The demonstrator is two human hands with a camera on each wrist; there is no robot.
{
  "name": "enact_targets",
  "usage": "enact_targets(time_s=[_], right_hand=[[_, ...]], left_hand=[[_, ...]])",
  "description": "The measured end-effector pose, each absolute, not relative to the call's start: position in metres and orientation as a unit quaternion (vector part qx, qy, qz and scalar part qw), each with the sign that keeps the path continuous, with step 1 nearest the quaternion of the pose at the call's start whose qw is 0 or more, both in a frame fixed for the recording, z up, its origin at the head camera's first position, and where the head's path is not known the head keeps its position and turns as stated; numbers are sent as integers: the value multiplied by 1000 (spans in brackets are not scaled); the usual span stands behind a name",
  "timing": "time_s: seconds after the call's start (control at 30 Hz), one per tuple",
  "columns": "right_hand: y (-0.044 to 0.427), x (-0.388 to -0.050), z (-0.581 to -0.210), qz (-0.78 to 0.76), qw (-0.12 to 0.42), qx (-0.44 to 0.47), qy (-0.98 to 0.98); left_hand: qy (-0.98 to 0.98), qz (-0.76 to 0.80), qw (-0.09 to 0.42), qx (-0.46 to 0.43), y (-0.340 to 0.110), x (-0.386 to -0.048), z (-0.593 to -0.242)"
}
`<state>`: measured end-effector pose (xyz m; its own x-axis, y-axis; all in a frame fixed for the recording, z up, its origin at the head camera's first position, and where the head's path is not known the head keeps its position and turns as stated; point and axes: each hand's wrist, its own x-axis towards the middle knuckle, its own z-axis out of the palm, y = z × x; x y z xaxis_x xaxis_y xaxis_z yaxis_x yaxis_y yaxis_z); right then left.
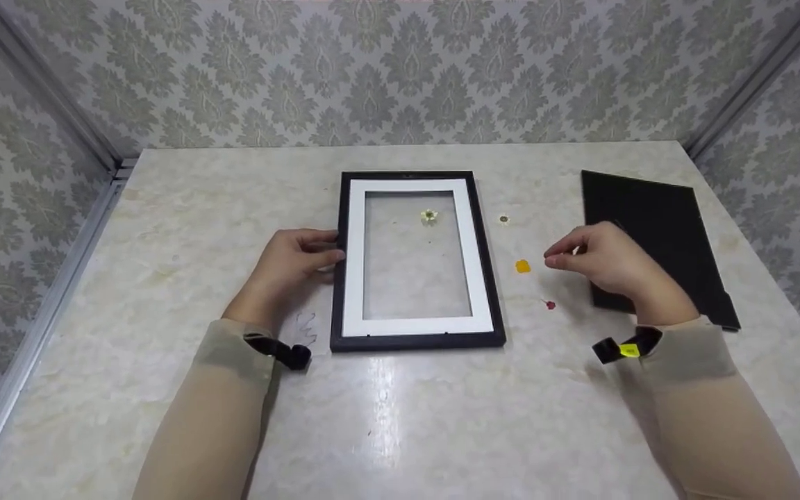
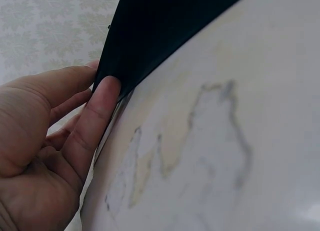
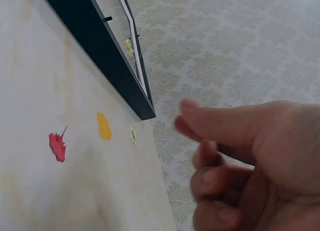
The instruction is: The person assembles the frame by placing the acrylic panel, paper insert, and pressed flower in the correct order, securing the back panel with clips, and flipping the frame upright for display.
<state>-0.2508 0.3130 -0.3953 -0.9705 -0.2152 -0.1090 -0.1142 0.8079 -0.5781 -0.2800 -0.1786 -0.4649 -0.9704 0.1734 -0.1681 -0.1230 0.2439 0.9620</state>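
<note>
A black picture frame (image 1: 417, 340) with a white mat (image 1: 358, 257) lies near the table's middle. My left hand (image 1: 296, 257) holds its left side, fingers and thumb at the rim; the left wrist view shows the same grip. Inside the opening, toward the top right, sits a pale dried flower (image 1: 429, 216). My right hand (image 1: 601, 257) hovers right of the frame, fingers loosely bent, thumb and forefinger tips close together, nothing visible between them. Near it lie a yellow petal-like piece (image 1: 523, 266), a small red flower (image 3: 57, 147) with a stem and a small pale flower (image 1: 504, 219).
A black backing board (image 1: 657, 236) lies at the right, partly behind the right hand. Left of the frame, thin dark curved lines (image 1: 305, 326) show on the marbled table (image 1: 185, 208). Patterned walls (image 1: 400, 76) stand at the back and both sides.
</note>
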Motion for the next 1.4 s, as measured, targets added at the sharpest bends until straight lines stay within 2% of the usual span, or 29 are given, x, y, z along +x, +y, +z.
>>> enact_targets(time_s=[0.2,0.5,1.13,1.4], right_hand=[[302,-250,-396,-204,125,-144,960],[287,-246,-401,-172,175,-106,964],[287,-243,-411,-180,202,-103,957],[293,-246,-420,-194,181,-134,955]], left_hand=[[782,613,115,17,-181,-279,-465],[784,611,110,12,-180,-278,-467],[785,609,112,13,-177,-280,-465],[783,611,117,9,-178,-278,-466]])
